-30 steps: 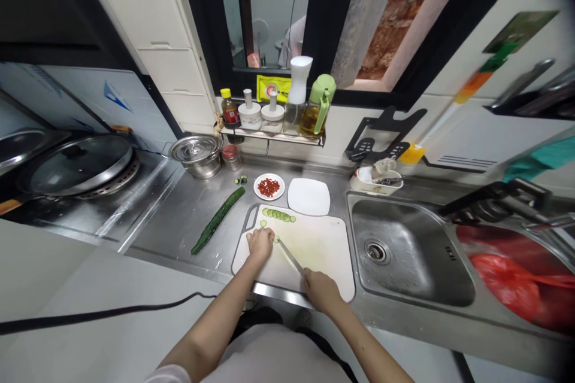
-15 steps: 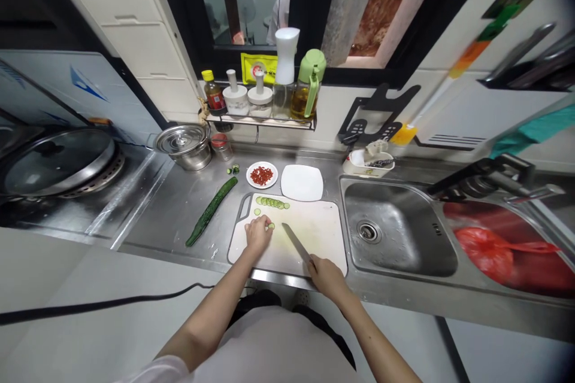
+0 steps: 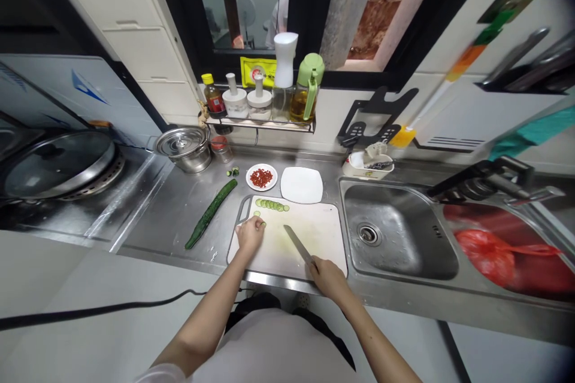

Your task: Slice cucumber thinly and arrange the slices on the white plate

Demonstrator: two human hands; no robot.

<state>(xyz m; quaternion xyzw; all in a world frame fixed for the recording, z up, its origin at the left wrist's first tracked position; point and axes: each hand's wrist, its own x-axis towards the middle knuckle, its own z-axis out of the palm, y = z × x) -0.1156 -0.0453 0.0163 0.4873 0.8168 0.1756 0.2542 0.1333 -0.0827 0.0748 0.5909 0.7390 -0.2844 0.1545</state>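
A white cutting board lies on the steel counter in front of me. My left hand rests on its left part, fingers curled over some cucumber slices. A row of cucumber slices lies along the board's far edge. My right hand grips a knife whose blade is lifted and points up-left over the board. A whole cucumber lies left of the board.
Behind the board are a small dish of red chili and an empty white plate. A sink lies to the right, a steel pot and a lidded wok to the left. A condiment shelf hangs on the wall.
My left hand has slid left and slightly away with the slices under it. The knife has lifted off the piece and moved right, blade now clear of my left hand.
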